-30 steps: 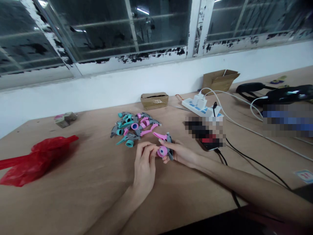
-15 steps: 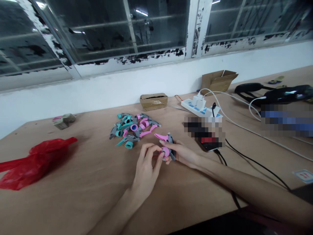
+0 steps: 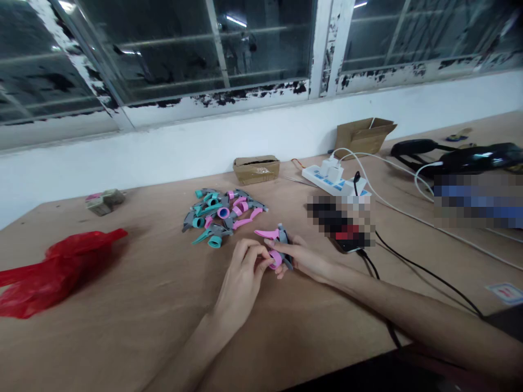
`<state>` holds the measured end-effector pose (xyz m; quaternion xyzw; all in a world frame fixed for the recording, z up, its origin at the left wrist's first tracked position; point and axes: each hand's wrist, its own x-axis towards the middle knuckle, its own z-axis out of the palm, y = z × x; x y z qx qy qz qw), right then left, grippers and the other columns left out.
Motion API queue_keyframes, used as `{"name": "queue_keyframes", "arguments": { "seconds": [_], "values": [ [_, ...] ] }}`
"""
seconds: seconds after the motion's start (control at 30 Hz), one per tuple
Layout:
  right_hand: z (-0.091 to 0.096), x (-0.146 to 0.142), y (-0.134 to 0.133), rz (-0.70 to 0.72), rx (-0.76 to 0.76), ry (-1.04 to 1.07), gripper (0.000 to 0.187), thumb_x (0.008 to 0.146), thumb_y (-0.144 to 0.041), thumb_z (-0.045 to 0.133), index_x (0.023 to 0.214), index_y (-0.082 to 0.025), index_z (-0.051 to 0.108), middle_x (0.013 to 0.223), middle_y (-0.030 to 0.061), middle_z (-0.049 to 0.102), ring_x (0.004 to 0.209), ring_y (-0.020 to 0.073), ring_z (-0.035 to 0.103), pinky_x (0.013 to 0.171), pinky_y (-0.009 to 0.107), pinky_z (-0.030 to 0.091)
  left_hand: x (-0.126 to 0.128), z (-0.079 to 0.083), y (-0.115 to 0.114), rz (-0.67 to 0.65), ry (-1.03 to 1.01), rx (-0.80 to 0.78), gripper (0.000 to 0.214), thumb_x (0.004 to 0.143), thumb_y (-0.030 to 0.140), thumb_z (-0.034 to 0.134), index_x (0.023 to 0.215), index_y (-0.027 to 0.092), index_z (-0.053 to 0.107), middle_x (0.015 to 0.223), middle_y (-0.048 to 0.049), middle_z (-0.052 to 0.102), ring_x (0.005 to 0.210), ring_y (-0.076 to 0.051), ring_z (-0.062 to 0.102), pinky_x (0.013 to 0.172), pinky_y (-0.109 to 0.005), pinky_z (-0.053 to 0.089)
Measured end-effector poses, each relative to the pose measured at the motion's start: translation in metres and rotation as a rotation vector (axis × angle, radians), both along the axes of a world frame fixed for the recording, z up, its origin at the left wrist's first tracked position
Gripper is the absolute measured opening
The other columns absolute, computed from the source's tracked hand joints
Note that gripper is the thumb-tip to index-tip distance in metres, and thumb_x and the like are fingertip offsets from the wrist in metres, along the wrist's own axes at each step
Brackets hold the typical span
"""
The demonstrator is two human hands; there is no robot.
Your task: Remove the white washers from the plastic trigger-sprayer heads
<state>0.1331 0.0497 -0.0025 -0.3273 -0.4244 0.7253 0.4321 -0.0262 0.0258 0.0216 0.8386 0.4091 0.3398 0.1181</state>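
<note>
A grey and pink trigger spray head point(image 3: 283, 235) is held above the table, its pink trigger pointing left and its pink collar point(image 3: 275, 260) facing me. My right hand point(image 3: 304, 256) is wrapped round the grey body from the right, thumb on top. From the left, my left hand point(image 3: 246, 267) pinches with thumb and fingertips at the edge of the collar. Whether a small part is between those fingertips is hidden. Behind my hands, several more spray heads point(image 3: 223, 213), some grey and teal, some grey and pink, lie in a loose pile.
A red plastic bag point(image 3: 65, 264) lies at the left, with a small block-like bundle point(image 3: 104, 201) behind it. Two cardboard boxes point(image 3: 256, 170) and a white power strip point(image 3: 327, 178) stand along the wall. A phone point(image 3: 350, 243) and cables are right of my hands.
The held spray head has tilted slightly, and its trigger has shifted a little left. My left thumb has drawn from the collar's middle to its left edge.
</note>
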Motion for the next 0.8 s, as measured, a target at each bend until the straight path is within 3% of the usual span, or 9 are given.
{"name": "queue_keyframes", "arguments": {
  "seconds": [0.13, 0.27, 0.4, 0.57, 0.67, 0.8],
  "values": [
    [0.005, 0.003, 0.002, -0.061, 0.118, -0.085, 0.034, 0.073, -0.044, 0.068, 0.085, -0.015, 0.053, 0.056, -0.0024, 0.06, 0.045, 0.01, 0.057, 0.044, 0.022, 0.052, 0.0, -0.004, 0.001, 0.02, 0.033, 0.071, 0.012, 0.087, 0.008, 0.046, 0.082, 0.019, 0.048, 0.091, -0.0032, 0.048, 0.086, -0.017, 0.051, 0.076, -0.031, 0.046],
    [0.013, 0.014, 0.009, -0.14, 0.11, -0.118, 0.034, 0.073, -0.047, 0.067, 0.079, -0.016, 0.054, 0.054, -0.003, 0.058, 0.042, 0.0091, 0.055, 0.04, 0.02, 0.046, 0.0, -0.004, -0.001, 0.035, -0.016, 0.134, 0.008, 0.089, 0.013, 0.045, 0.085, 0.019, 0.048, 0.095, -0.0041, 0.05, 0.09, -0.017, 0.051, 0.079, -0.032, 0.045],
    [0.016, 0.027, 0.019, -0.197, 0.058, -0.11, 0.032, 0.074, -0.045, 0.066, 0.073, -0.014, 0.055, 0.049, -0.0026, 0.056, 0.038, 0.0068, 0.049, 0.037, 0.017, 0.039, -0.001, -0.005, -0.004, 0.036, -0.038, -0.024, 0.009, 0.092, 0.02, 0.043, 0.085, 0.02, 0.049, 0.087, -0.0015, 0.054, 0.081, -0.015, 0.055, 0.07, -0.027, 0.047],
    [0.013, 0.035, 0.026, -0.061, 0.029, -0.141, 0.034, 0.074, -0.046, 0.066, 0.072, -0.014, 0.054, 0.048, -0.0038, 0.053, 0.038, 0.005, 0.045, 0.035, 0.015, 0.034, 0.0, -0.014, -0.003, 0.028, -0.014, -0.146, 0.008, 0.091, 0.023, 0.046, 0.094, 0.023, 0.054, 0.087, 0.0004, 0.06, 0.08, -0.015, 0.058, 0.071, -0.027, 0.046],
    [0.006, 0.037, 0.029, -0.101, 0.082, -0.281, 0.035, 0.075, -0.049, 0.064, 0.076, -0.015, 0.054, 0.05, -0.0046, 0.052, 0.039, 0.0052, 0.045, 0.034, 0.015, 0.034, -0.002, -0.016, 0.001, 0.024, -0.002, -0.157, 0.013, 0.092, 0.025, 0.044, 0.096, 0.024, 0.057, 0.092, 0.0002, 0.061, 0.084, -0.016, 0.057, 0.073, -0.029, 0.045],
    [-0.002, 0.039, 0.035, -0.288, 0.209, -0.582, 0.041, 0.073, -0.053, 0.064, 0.09, -0.018, 0.051, 0.053, -0.0054, 0.052, 0.037, 0.0074, 0.046, 0.03, 0.016, 0.033, -0.006, -0.016, 0.007, 0.073, 0.01, -0.178, 0.018, 0.092, 0.028, 0.042, 0.092, 0.024, 0.06, 0.092, -0.0011, 0.06, 0.086, -0.017, 0.057, 0.077, -0.031, 0.045]
  ]
}}
